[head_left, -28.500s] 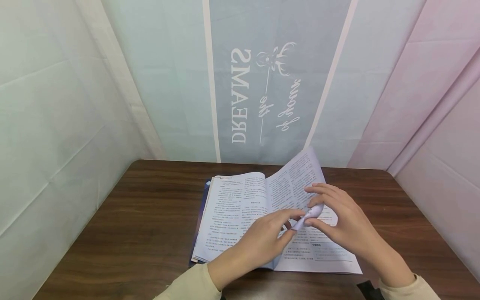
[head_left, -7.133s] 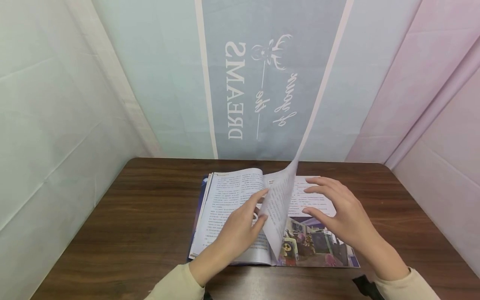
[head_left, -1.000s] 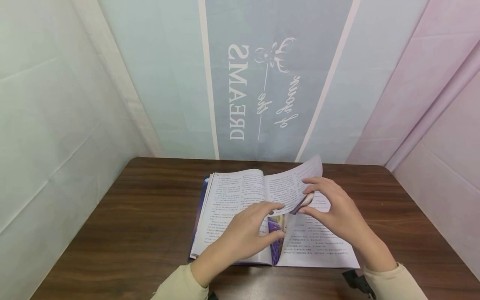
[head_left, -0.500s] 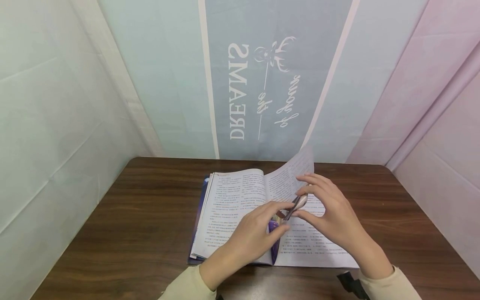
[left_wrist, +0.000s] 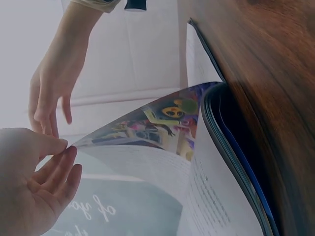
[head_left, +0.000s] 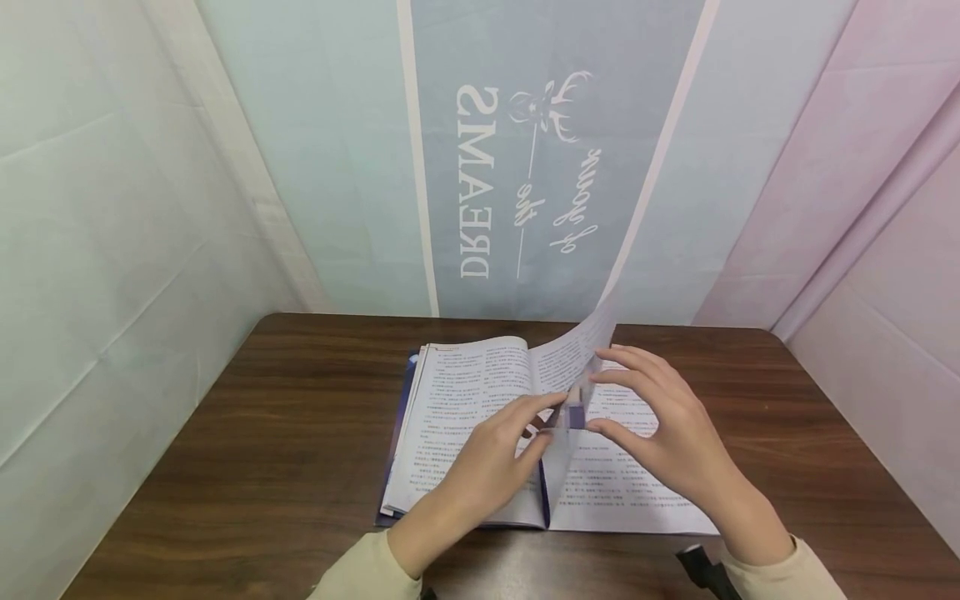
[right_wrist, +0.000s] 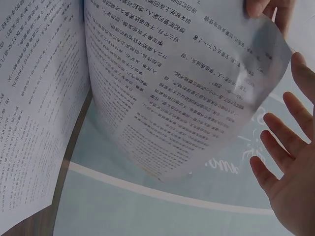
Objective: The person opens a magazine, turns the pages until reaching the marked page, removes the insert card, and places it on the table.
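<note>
An open magazine [head_left: 630,500] lies on the table with printed text on both sides. One page [head_left: 566,362] stands lifted from its right half, curved, with a colour picture on its underside in the left wrist view. My left hand [head_left: 495,454] pinches the corner of that page [left_wrist: 142,130] between thumb and fingers. To the right of the page, my right hand [head_left: 671,421] hovers over the magazine with its fingers spread and slightly bent. The right wrist view shows the fingers of this hand [right_wrist: 290,152] apart from the page edge, holding nothing.
The dark wood table [head_left: 247,450] reaches back to a hanging cloth [head_left: 540,208] with mirrored lettering. Pale cloth walls [head_left: 112,250] close in the left and right sides. A black strap piece [head_left: 705,571] hangs by the right sleeve.
My right hand has let go of the page corner, and my left hand has taken hold of it. The page has swung leftward and now stands more upright.
</note>
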The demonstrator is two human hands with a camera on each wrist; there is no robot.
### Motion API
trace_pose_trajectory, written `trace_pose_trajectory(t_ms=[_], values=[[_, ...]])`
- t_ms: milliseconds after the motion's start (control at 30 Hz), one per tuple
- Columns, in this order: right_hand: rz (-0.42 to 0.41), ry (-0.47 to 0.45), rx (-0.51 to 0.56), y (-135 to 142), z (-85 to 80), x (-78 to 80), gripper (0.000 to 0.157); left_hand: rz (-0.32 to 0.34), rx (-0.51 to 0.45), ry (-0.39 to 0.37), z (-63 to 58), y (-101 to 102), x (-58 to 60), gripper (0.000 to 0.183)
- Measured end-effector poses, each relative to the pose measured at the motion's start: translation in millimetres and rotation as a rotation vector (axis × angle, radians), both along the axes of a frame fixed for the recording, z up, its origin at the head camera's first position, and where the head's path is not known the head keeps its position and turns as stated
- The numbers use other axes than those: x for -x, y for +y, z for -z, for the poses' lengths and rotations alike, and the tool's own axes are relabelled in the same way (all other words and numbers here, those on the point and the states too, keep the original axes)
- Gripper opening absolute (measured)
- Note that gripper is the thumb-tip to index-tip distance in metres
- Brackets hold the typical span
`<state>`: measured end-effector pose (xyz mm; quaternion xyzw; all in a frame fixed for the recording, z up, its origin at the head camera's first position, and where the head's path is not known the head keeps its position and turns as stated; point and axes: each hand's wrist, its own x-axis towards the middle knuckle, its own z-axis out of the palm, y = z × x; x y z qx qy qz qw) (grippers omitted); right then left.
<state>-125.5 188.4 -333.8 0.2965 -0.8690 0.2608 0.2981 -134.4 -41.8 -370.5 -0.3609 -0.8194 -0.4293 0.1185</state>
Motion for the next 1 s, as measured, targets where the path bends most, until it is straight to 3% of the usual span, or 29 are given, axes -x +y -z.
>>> trace_pose_trajectory(t_ms=[167,500,767,900,1000], values=[[0.010,-0.011,-0.006,3,0.9,-3.6,0.061,-0.060,-0.018,-0.035,4.8,-9,3.9,0.056],[-0.013,-0.034,-0.004,15,9.6,-6.6,0.052,-0.215,0.010,-0.184,13.0,-34,9.3,0.066],[-0.011,-0.043,-0.037,32,24.5,-8.2,0.046,-0.292,0.015,-0.214,23.3,-58,14.4,0.072],[0.007,-0.074,-0.081,43,33.9,-9.9,0.034,-0.320,0.032,-0.222,26.3,-70,14.2,0.074],[0.030,-0.104,-0.112,51,41.3,-12.6,0.041,-0.341,0.050,-0.236,28.3,-79,13.9,0.076]])
